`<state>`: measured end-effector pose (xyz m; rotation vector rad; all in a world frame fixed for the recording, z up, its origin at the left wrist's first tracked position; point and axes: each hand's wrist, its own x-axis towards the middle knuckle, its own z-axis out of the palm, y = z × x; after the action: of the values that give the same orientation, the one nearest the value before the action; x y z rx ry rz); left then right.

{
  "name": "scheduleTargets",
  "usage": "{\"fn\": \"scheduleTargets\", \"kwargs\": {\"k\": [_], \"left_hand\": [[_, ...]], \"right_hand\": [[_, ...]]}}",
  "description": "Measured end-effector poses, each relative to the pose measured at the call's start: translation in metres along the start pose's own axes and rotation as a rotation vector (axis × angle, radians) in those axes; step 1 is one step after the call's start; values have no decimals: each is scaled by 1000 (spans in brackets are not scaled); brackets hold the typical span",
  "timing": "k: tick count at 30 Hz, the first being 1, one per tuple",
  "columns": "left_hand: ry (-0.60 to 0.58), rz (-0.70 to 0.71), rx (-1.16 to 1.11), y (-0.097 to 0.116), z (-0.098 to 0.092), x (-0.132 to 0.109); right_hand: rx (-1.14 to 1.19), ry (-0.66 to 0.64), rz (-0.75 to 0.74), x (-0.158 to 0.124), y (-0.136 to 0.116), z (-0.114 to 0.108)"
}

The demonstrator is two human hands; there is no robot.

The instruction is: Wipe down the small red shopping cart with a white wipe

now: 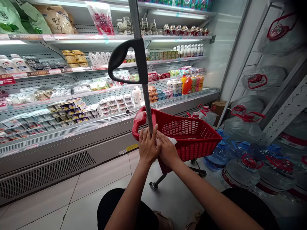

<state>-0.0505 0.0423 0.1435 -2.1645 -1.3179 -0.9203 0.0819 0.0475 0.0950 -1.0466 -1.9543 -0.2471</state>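
Note:
A red plastic shopping basket [192, 131] on wheels stands on the tiled floor in front of me. Its grey pull pole [144, 80] rises from the near rim and carries a black handle [124, 57]. My left hand [148, 145] lies against the foot of the pole with its fingers stretched upward, so it is open. My right hand [168, 150] presses on the basket's near rim beside it, fingers curled over a white cloth or paper [172, 140] that shows only in part.
An open chiller [79, 134] with shelves of dairy, packets and drink bottles runs along the left and back. Large water jugs [240, 172] with red caps are stacked on the floor and on a metal rack at the right. A cardboard box [218, 107] sits by the corner.

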Motion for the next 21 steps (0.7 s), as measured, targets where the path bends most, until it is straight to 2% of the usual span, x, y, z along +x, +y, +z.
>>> {"fn": "scheduleTargets", "kwargs": {"k": [2, 4, 6, 11, 14, 17, 21], "left_hand": [[-12, 12, -1, -1, 1, -1], [-19, 21, 2, -3, 2, -1], [-19, 19, 13, -5, 4, -1], [1, -37, 20, -5, 7, -2], [47, -92, 3, -3, 10, -9], [89, -109, 22, 4, 18, -22], [0, 63, 51, 25, 35, -35]], "right_hand": [[10, 7, -19, 0, -1, 3], [-4, -18, -27, -10, 13, 0], [-43, -29, 12, -28, 39, -8], [-205, -27, 203, -84, 129, -42], [-257, -46, 274, -101, 162, -59], [-290, -22, 328, -100, 158, -58], [-235, 3, 267, -76, 109, -30]]}}
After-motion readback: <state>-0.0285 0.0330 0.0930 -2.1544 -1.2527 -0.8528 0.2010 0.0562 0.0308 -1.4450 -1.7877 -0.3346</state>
